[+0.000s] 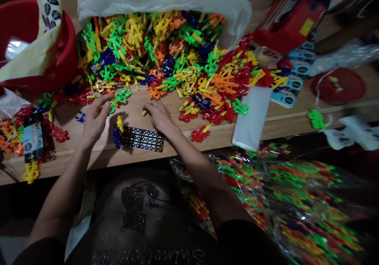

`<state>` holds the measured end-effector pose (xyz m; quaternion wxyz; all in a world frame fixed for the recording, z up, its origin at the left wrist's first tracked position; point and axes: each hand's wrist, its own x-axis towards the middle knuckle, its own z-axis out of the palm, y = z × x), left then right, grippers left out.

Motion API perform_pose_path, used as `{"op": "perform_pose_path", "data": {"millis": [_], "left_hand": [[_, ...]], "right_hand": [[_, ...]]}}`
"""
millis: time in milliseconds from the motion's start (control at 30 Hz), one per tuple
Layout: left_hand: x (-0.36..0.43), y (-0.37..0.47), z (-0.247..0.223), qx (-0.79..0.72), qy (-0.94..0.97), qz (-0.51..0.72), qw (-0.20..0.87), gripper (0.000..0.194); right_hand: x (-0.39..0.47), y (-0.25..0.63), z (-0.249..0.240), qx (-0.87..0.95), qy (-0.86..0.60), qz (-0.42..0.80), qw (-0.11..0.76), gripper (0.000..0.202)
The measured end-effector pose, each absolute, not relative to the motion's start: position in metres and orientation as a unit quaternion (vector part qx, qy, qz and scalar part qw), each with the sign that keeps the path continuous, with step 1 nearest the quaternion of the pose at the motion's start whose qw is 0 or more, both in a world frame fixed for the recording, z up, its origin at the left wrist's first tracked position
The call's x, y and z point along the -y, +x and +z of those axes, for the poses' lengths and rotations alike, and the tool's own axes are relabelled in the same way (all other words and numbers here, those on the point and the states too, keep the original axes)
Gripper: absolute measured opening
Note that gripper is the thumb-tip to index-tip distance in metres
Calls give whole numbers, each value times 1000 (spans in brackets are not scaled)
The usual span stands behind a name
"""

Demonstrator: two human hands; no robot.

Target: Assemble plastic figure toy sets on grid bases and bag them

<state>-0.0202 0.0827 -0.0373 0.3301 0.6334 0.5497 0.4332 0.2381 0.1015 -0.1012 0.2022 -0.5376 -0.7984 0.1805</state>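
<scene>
My left hand (97, 117) is over the wooden table, its fingers bent and closed at a small green plastic toy figure (122, 96). The fingertips partly cover what they grip. My right hand (160, 117) is closed on a small toy piece with a yellow end (144, 113) sticking out past its fingers; the rest of that piece is hidden. Between my forearms lies a black plastic grid frame (143, 138). At the frame's left end a yellow toy figure (120, 123) and a dark blue toy figure (116, 137) stand against it.
A large heap of coloured toy figures (160, 51) spills from a clear plastic bag (166, 0). Left are a red tub (66, 55) and a carded black frame (33, 136). Right lie clear sleeves (253, 117), blue cards (291, 87) and a red box (284, 32). Filled bags (296, 194) sit below.
</scene>
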Motion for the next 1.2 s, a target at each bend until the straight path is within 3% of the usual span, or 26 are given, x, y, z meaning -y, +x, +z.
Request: {"op": "perform_pose_path", "data": {"millis": [200,333,433,533,667,800,1033,1200], "left_hand": [[-160,-3,-46,-624,755,161,118,44],[-163,12,-53,-616,775,115,82,26],[-157,7,-50,-591,778,161,140,16],[-149,-1,-43,-537,765,236,266,12],[-137,-5,-35,-457,685,332,460,29],[-129,-3,-30,-454,591,384,545,41],[-125,-3,-22,-446,572,387,569,51],[-119,-5,-8,-514,688,337,386,25]], "right_hand": [[-98,216,-96,791,-534,180,236,27],[-105,212,-93,756,-557,216,269,25],[-113,216,-95,724,-557,242,327,25],[-119,219,-97,696,-529,288,391,24],[-119,215,-95,679,-463,372,432,25],[-113,209,-90,661,-419,421,459,27],[-108,208,-79,677,-388,409,473,25],[-102,205,-81,693,-418,361,463,23]]}}
